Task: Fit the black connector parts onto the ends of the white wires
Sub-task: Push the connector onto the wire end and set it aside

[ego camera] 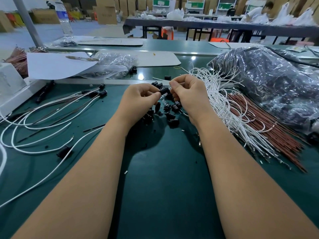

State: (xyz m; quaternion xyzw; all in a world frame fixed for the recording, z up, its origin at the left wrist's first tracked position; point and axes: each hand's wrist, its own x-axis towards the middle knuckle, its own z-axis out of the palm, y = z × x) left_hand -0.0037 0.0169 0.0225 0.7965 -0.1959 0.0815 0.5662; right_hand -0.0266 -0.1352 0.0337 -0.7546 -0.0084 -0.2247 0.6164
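My left hand [140, 99] and my right hand [187, 93] meet above the green mat, both pinching one black connector part [164, 91] between their fingertips. A white wire [183, 113] shows just below my right palm; whether that hand holds it is hidden. Under the hands lies a scatter of several loose black connector parts [170, 115]. A thick bundle of bare white wires [222, 100] fans out to the right. On the left lie several white wires with black connectors on their ends [101, 93].
Red-brown wires [259, 121] lie beside the white bundle. A big plastic bag of dark parts [269, 83] fills the right side. A smaller clear bag [112, 66], a paper sheet [57, 66] and a water bottle [64, 19] stand behind. A person works at a far table.
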